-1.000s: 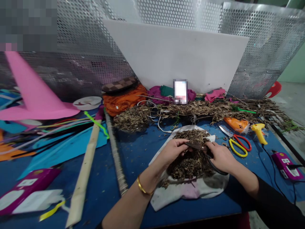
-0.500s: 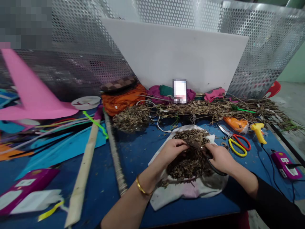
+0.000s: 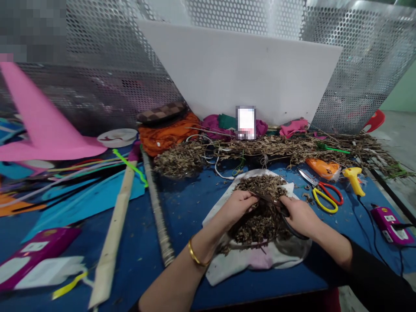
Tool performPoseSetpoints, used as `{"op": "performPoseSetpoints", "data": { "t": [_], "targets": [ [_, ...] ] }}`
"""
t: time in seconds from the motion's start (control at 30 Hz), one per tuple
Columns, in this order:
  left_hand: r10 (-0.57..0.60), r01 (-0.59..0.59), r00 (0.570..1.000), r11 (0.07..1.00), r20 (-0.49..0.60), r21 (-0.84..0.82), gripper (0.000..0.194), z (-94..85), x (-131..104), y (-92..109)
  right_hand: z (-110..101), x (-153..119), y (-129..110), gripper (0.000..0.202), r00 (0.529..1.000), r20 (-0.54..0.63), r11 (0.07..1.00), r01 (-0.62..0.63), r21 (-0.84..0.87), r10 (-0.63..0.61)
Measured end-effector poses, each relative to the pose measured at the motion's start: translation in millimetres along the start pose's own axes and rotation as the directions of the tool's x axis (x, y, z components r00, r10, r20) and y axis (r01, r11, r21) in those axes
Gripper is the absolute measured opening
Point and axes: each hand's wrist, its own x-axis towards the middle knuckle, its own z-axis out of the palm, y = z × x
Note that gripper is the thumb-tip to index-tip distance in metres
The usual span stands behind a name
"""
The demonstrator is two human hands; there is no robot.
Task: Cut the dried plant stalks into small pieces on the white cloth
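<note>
A heap of dry brown plant bits (image 3: 256, 227) lies on a white cloth (image 3: 227, 271) on the blue table. Above the heap, my right hand (image 3: 297, 215) is closed round dark-handled scissors (image 3: 264, 197), whose blades point left toward my other hand. My left hand (image 3: 240, 206) pinches at the blade tips over the heap; what its fingers hold is too small to make out.
Red-and-yellow scissors (image 3: 325, 196), a yellow glue gun (image 3: 354, 181) and a purple power strip (image 3: 391, 225) lie at right. Dry stalks (image 3: 276, 146) line the back. At left are a stick (image 3: 157, 208), a pale pole (image 3: 113, 234) and a pink cone hat (image 3: 45, 117).
The view has shifted very slightly. Both hands and the dark scissors stay in nearly the same place over the heap.
</note>
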Motion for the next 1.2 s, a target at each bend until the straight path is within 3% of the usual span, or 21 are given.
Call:
{"op": "performPoseSetpoints", "data": {
  "t": [0.3,0.8,1.03,1.2],
  "targets": [
    [-0.022,0.024,0.999,0.999,0.048,-0.043,0.022,5.9,-4.2,7.8,-6.0,-0.4,-4.5,0.028,0.999,0.021,0.997,-0.031,-0.066,0.032],
    [-0.056,0.057,0.998,0.998,0.032,-0.019,0.029,2.6,1.0,-1.8,-2.4,-0.2,-3.9,0.021,0.999,0.043,0.998,-0.005,-0.068,0.008],
    [-0.023,0.030,0.997,0.996,0.075,-0.081,0.028,6.3,-2.2,4.7,-0.7,-0.9,-4.5,0.034,1.000,0.014,0.996,0.000,-0.085,0.001],
    [-0.071,0.072,0.997,0.997,0.042,-0.027,0.028,5.7,-2.0,5.7,1.3,0.2,-4.2,0.026,0.999,0.042,0.996,-0.011,-0.086,0.014]
  ]
}}
